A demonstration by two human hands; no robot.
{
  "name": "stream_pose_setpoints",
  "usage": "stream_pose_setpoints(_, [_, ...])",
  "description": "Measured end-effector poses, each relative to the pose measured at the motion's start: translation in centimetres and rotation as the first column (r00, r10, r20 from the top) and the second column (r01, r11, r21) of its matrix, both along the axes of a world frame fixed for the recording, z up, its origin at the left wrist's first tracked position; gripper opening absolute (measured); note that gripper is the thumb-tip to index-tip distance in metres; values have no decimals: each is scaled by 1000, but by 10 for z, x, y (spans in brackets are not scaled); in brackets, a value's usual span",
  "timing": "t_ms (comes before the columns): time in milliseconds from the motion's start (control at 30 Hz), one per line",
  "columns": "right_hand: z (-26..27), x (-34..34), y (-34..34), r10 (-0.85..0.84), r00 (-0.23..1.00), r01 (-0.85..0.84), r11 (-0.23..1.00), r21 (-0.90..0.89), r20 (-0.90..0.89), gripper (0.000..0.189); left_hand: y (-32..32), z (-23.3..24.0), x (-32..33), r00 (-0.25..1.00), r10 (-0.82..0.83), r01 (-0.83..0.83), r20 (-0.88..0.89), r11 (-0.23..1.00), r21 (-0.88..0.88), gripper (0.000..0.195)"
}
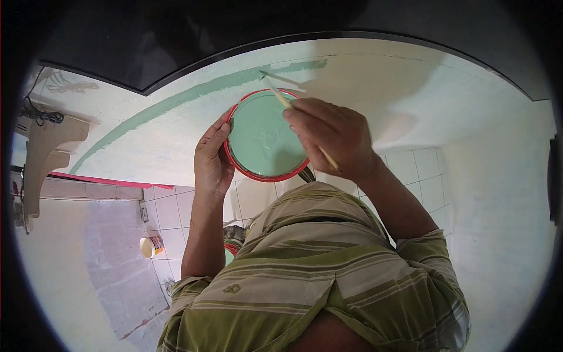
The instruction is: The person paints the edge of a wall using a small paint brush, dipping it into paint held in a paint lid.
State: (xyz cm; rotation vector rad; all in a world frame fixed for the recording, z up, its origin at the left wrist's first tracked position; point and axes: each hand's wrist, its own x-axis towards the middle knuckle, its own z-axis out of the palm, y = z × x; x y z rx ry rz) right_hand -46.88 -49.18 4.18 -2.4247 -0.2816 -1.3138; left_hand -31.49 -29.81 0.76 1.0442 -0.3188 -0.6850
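My left hand [214,156] grips the left side of a round, red-rimmed lid or shallow container [269,179]. Pale green paint [259,132] covers its inside. In my right hand [336,134] is a slender paintbrush [283,99] with a light handle, its tip raised over the far rim. That tip appears against a green painted stripe [198,93] on the off-white wall [374,83]; whether it touches the wall I cannot tell. The stripe runs in a band from the lower left to above the container, with ragged edges.
A large black panel with a dark frame [308,37] spans the wall above the stripe. At left, a beige bracket-like shelf [46,154] holds black cables [42,115]. Below, a small tub [151,247] and a red-rimmed bucket [231,251] stand on white floor tiles [169,213].
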Motion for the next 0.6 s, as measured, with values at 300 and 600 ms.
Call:
stream_pose_setpoints(300, [-3,-48,-25,-227,974,226,973,36,1,25,1,-4,3,1000,17,-16,-14,1000,17,40])
stream_pose_setpoints(600, [-1,-14,-8,-126,992,127,991,-36,34,30,0,-5,4,1000,2,-2,-20,1000,18,41])
